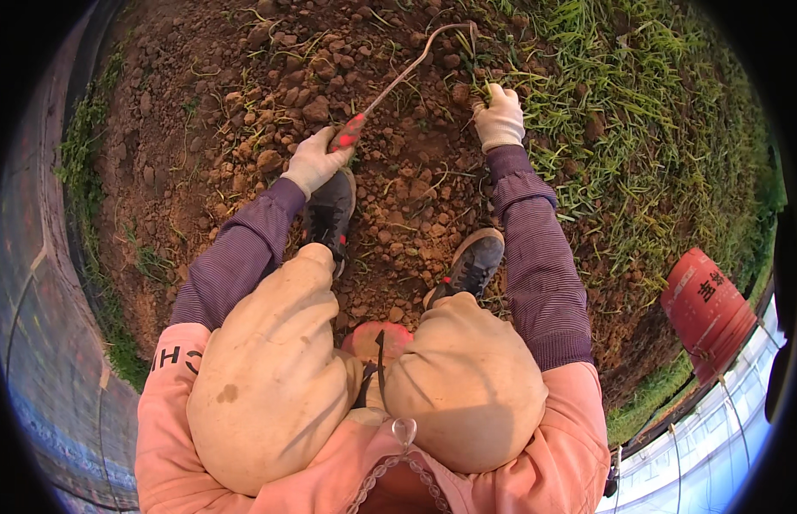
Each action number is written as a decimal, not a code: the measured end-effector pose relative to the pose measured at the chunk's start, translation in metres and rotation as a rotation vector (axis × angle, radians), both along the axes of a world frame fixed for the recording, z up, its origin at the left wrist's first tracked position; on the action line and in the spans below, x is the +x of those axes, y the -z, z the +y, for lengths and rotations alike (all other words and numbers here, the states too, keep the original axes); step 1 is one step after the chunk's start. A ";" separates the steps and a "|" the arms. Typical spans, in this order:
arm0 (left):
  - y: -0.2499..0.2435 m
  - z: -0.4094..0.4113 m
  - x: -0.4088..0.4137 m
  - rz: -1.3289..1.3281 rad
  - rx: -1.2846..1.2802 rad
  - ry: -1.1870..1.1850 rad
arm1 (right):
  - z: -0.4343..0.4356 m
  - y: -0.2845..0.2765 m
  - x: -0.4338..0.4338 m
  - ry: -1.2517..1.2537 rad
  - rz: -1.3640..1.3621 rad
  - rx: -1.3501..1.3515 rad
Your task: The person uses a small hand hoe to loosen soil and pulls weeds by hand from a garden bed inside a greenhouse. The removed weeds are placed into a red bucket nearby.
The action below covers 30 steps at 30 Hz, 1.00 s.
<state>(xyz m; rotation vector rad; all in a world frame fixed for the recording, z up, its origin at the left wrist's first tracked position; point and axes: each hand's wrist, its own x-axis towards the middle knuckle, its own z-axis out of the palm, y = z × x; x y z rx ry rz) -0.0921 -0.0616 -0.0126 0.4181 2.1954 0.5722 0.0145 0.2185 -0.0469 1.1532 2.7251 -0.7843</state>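
My left hand (315, 160), in a pale knit glove, grips the red handle of a hand hoe (398, 80). Its thin bent metal neck runs up and to the right, and the small blade (474, 31) ends among the green stalks. My right hand (501, 117), gloved alike, is closed around a few green stems (490, 90) at the edge of the grassy plants (598, 96). What its fingertips touch is partly hidden by the glove. Loose brown clods of soil (315, 109) lie around both hands.
A red bucket (707, 308) bearing writing lies tilted at the right. Two dark shoes (331, 205) stand on the soil between the hands and my knees. Plastic sheeting (58, 360) runs along the left, with a strip of weeds (83, 148) beside it. A red seat (379, 340) shows between my legs.
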 end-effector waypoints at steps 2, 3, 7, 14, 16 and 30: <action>0.001 0.002 0.001 -0.003 0.008 0.000 | 0.009 0.012 0.009 -0.125 0.073 -0.020; 0.003 -0.001 0.001 0.010 0.019 -0.001 | 0.012 0.024 0.014 -0.098 0.128 -0.118; 0.005 -0.004 0.000 -0.011 0.008 -0.023 | 0.001 0.013 0.034 -0.019 0.200 -0.485; -0.016 0.001 0.002 -0.141 0.223 -0.240 | 0.027 -0.017 0.042 0.162 0.061 -0.237; -0.026 0.002 -0.007 -0.165 0.301 -0.319 | 0.024 -0.037 0.018 0.051 -0.083 -0.063; -0.003 -0.002 0.004 -0.142 0.113 -0.366 | 0.010 -0.021 0.018 0.262 0.518 -0.568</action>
